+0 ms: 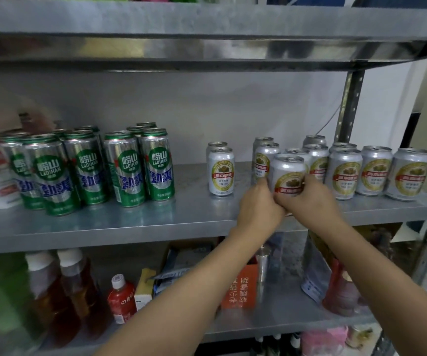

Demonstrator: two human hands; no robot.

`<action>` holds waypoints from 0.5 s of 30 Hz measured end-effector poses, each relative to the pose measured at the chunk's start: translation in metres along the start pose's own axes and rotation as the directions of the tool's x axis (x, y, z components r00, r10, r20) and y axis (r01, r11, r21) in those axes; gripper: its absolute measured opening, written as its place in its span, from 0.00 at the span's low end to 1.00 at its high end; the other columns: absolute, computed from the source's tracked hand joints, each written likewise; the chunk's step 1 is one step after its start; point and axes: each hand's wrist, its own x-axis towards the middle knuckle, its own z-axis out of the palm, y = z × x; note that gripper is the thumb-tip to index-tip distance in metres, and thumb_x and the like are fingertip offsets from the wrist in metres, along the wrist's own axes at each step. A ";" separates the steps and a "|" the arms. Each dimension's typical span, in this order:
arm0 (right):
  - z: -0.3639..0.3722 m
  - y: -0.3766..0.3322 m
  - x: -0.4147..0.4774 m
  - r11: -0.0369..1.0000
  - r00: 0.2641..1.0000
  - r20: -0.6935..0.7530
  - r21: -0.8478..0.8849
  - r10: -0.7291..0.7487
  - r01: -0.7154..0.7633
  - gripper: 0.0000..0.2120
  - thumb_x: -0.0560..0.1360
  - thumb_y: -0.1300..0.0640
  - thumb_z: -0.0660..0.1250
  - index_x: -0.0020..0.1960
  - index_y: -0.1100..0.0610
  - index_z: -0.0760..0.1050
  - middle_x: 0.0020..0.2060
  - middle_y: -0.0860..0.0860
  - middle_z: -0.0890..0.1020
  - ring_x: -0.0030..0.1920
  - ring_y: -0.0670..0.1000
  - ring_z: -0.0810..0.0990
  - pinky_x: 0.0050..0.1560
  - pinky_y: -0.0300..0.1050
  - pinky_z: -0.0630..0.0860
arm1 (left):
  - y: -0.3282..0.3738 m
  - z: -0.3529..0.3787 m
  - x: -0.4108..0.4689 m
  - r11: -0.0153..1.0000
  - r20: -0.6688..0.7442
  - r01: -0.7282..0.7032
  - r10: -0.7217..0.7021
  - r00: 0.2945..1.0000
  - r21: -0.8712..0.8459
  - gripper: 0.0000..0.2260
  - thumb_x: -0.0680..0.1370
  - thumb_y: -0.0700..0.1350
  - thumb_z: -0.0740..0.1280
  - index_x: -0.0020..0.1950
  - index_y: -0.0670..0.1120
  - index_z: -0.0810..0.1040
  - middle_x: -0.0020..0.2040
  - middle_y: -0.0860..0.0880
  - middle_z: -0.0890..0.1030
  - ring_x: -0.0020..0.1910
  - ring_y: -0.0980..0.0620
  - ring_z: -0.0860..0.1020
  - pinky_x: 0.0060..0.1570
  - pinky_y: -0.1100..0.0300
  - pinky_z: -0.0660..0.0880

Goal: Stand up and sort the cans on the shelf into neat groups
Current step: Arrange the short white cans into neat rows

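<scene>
Hands meet on one silver can [288,173] near the shelf [130,224] front: left hand [257,205] and right hand [307,199] each curl a grip round its base, probably seating it among the right-side group, well apart from the green cans [91,165] at left

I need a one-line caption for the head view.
Left hand and right hand grip one silver can at the metal shelf; tall green cans stand grouped to its left.

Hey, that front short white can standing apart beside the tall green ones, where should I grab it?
Probably best to wrap the middle of the front short can from the front: it stands upright with its sides free, and a second can sits close behind it.
</scene>
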 end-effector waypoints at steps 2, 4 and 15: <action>0.016 -0.019 0.004 0.998 0.999 0.027 0.050 -0.028 0.027 0.24 0.65 0.46 0.77 0.55 0.58 0.76 0.45 0.50 0.81 0.45 0.49 0.79 0.41 0.41 0.71 | -0.011 -0.024 0.002 0.999 -0.046 0.030 -0.029 0.999 0.020 0.17 0.71 0.47 0.72 0.56 0.43 0.75 0.51 0.44 0.82 0.49 0.43 0.80 0.41 0.56 0.74; 0.030 -0.037 0.008 0.993 0.997 0.055 0.102 -0.058 0.052 0.25 0.65 0.46 0.77 0.56 0.57 0.76 0.46 0.49 0.81 0.46 0.49 0.79 0.44 0.41 0.72 | -0.021 -0.045 0.003 0.998 -0.077 0.069 -0.067 0.995 0.011 0.19 0.70 0.47 0.73 0.57 0.44 0.76 0.51 0.45 0.83 0.49 0.44 0.80 0.41 0.57 0.75; 0.078 -0.052 0.010 0.975 0.981 0.182 0.221 -0.061 0.020 0.19 0.68 0.50 0.77 0.54 0.55 0.75 0.46 0.48 0.81 0.46 0.47 0.79 0.39 0.35 0.73 | -0.059 -0.072 0.005 0.987 -0.088 0.159 -0.157 0.984 0.020 0.21 0.68 0.45 0.77 0.58 0.46 0.77 0.48 0.50 0.82 0.42 0.53 0.78 0.32 0.68 0.69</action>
